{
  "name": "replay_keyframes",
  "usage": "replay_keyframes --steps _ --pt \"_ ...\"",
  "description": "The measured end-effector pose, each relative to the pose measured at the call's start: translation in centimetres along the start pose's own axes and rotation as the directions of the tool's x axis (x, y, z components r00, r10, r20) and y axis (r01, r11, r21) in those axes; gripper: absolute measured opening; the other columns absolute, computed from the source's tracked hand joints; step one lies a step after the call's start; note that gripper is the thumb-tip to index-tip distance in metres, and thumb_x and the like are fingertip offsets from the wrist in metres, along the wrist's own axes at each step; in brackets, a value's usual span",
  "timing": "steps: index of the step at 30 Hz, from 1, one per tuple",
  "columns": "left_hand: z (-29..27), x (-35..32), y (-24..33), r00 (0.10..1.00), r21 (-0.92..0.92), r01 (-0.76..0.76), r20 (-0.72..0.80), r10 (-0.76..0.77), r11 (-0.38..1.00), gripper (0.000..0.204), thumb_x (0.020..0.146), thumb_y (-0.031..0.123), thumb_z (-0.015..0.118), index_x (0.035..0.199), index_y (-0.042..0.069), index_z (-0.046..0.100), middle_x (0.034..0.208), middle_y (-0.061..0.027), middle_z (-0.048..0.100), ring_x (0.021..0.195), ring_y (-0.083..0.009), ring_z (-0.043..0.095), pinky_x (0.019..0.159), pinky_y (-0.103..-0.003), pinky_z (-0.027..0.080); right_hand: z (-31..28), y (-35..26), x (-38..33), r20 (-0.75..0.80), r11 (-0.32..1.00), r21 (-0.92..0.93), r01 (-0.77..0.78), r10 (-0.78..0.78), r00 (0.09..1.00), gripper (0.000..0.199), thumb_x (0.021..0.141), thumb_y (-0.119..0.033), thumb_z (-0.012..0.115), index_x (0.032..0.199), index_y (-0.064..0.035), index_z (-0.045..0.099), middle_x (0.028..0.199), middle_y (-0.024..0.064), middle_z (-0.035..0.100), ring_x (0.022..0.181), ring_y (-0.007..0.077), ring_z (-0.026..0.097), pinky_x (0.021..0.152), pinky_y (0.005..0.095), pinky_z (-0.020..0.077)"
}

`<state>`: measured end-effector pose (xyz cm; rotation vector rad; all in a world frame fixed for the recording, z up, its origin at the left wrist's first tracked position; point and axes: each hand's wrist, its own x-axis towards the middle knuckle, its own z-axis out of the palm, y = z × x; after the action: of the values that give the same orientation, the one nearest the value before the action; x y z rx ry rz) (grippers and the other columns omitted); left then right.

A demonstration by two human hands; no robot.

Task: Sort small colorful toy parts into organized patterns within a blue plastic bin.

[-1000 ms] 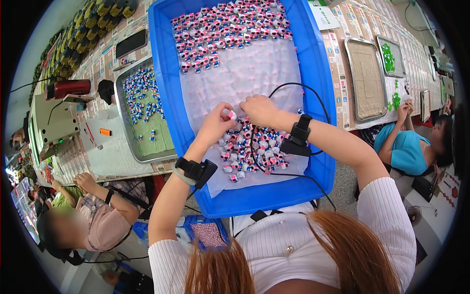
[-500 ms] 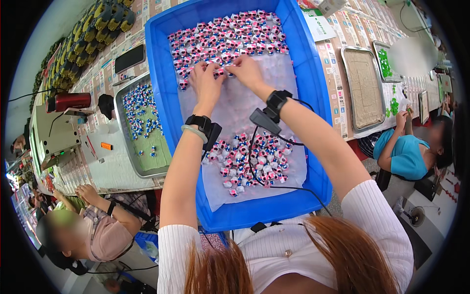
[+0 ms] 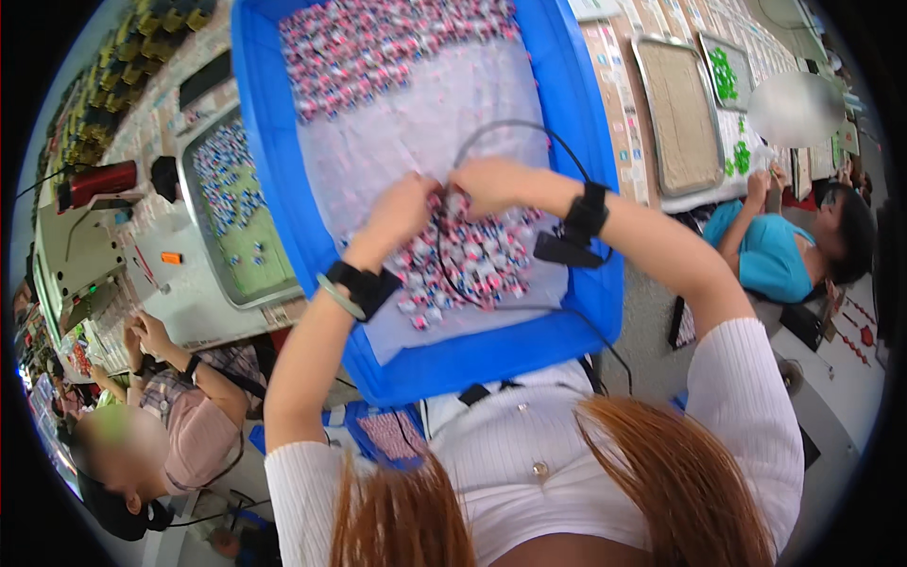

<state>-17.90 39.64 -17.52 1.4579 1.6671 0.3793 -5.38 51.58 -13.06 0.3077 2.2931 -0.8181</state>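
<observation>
Loose pieces (image 3: 482,260): heaped in the near half of the blue tub (image 3: 472,364)
Cable (image 3: 515,122): over that heap; a tug could scatter it
Left hand (image 3: 406,206), right hand (image 3: 485,184): mid-tub, curled; blurred, cannot tell whether grasping
Packed pieces (image 3: 397,47): tub's far end; bumping could disorder them

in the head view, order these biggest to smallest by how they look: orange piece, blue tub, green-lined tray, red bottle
1. blue tub
2. green-lined tray
3. red bottle
4. orange piece
</observation>
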Motion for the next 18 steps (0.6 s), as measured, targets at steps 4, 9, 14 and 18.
replay_keyframes --steps 4,9,14,18 --pt "0.0 -0.9 -0.1 0.982 0.071 -0.062 -0.174 0.073 0.996 0.022 0.069 0.004 0.052 0.089 0.005 0.059 0.085 -0.0174 0.057 0.083 -0.035 0.054 0.073 -0.041 0.044 -0.3 -1.1 -0.7 -0.019 0.994 -0.083 0.07 -0.072 0.997 0.042 0.064 -0.027 0.065 0.098 -0.0054 0.054 0.085 0.0165 0.059 0.081 0.0321 0.056 0.07 0.04 0.0453" --pt "-2.4 -3.1 4.3 0.932 0.04 -0.092 -0.348 0.1 0.995 0.02 0.072 0.007 0.054 0.092 0.003 0.057 0.085 -0.0129 0.057 0.08 -0.0242 0.054 0.071 -0.032 0.043 -7.2 0.1 -1.5 -0.188 0.958 0.233 0.169 -0.127 0.974 0.037 0.071 -0.032 0.061 0.099 -0.0074 0.056 0.081 0.01 0.06 0.071 0.0203 0.06 0.056 0.0324 0.0484" --pt "-1.8 -6.9 10.6 0.915 -0.376 -0.056 0.352 0.199 0.925 0.021 0.075 0.012 0.054 0.094 0.004 0.058 0.085 -0.0115 0.06 0.074 -0.0219 0.058 0.069 -0.03 0.044 -16.5 -3.7 -11.4 -0.128 0.745 0.661 0.086 0.0 0.992 0.039 0.077 -0.023 0.06 0.106 0.0022 0.051 0.085 0.0089 0.056 0.073 0.0156 0.054 0.064 0.0279 0.0458" --pt "4.1 -8.8 9.8 0.878 -0.054 -0.417 0.235 0.417 0.908 0.017 0.075 0.014 0.053 0.089 0.006 0.06 0.089 -0.0113 0.059 0.078 -0.0255 0.059 0.068 -0.034 0.047 -18.8 -5.1 -16.2 -0.319 0.766 0.623 0.16 0.062 0.946 0.034 0.081 -0.023 0.056 0.103 0.0026 0.051 0.083 0.0072 0.057 0.072 0.0141 0.055 0.065 0.0251 0.0455"
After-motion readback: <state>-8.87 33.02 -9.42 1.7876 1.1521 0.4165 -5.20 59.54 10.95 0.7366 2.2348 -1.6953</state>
